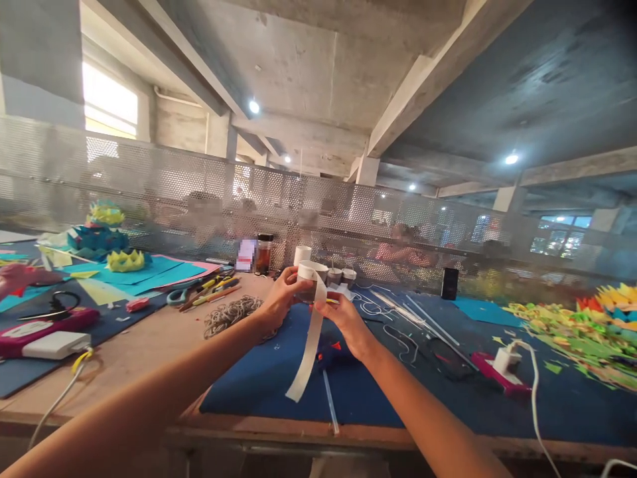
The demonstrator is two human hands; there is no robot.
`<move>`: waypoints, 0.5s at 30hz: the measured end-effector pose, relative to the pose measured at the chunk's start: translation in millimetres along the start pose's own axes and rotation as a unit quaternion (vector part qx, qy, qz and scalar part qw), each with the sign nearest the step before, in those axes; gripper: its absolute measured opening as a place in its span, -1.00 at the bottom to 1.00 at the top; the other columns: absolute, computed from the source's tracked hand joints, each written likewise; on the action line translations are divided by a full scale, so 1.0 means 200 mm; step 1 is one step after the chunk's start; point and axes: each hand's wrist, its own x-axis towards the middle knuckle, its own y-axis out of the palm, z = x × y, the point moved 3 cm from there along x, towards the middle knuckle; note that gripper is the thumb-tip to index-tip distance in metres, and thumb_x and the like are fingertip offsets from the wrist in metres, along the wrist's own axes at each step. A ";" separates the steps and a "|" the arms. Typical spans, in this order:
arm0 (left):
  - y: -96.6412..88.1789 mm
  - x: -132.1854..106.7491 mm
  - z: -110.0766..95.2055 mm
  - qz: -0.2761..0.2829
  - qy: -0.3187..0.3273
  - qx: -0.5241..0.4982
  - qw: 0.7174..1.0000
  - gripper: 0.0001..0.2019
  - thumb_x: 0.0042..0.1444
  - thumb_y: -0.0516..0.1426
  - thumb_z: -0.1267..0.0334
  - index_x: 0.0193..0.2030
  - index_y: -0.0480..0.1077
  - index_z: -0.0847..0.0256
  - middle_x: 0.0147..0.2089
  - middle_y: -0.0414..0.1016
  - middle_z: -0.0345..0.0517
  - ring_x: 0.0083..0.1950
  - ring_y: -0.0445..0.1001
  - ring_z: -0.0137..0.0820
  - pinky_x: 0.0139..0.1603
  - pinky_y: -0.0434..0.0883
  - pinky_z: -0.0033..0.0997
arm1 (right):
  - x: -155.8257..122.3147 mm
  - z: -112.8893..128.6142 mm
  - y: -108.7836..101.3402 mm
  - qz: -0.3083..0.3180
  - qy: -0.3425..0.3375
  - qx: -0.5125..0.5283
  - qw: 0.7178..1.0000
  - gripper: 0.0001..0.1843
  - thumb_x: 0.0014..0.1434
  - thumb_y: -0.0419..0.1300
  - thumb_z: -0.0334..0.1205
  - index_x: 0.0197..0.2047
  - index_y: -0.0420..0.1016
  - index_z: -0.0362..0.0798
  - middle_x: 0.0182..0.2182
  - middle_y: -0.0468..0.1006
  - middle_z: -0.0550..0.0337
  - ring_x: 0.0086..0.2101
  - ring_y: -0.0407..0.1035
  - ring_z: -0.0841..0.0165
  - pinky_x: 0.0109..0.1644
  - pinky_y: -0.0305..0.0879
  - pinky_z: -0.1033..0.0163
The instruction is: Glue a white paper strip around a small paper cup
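Above the middle of the bench, my left hand point(284, 292) is closed with its fingers on the curled upper end of a long white strip point(312, 338). The strip bends round in a loop, and its tail hangs down toward the blue mat point(249, 385). My right hand point(347, 320) pinches the same strip just below the loop. Whether something sits inside the loop is hard to make out. Under the hands lies a dark glue gun point(334, 352), partly hidden, with a clear glue stick point(329, 401) near it.
Left of the hands are a heap of grey cord point(231, 315), pliers point(180, 294) and a jar point(265, 255). Small cups point(349, 273) stand behind. Right are white wires, a magenta power strip point(500, 373) with a cable and paper scraps point(552, 332). A perforated metal screen point(279, 199) closes the back.
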 end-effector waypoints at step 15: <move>-0.02 0.01 0.15 0.018 -0.040 -0.049 0.998 -0.59 0.02 0.35 0.27 0.01 0.39 0.22 -0.03 0.56 0.00 -0.08 0.59 -0.21 -0.05 0.55 -0.12 | -0.04 0.00 -0.08 -0.145 -0.264 -0.378 0.875 -0.76 0.34 0.14 -0.13 0.03 0.36 -0.01 -0.30 0.61 0.13 -0.32 0.57 0.22 -0.21 0.44 0.17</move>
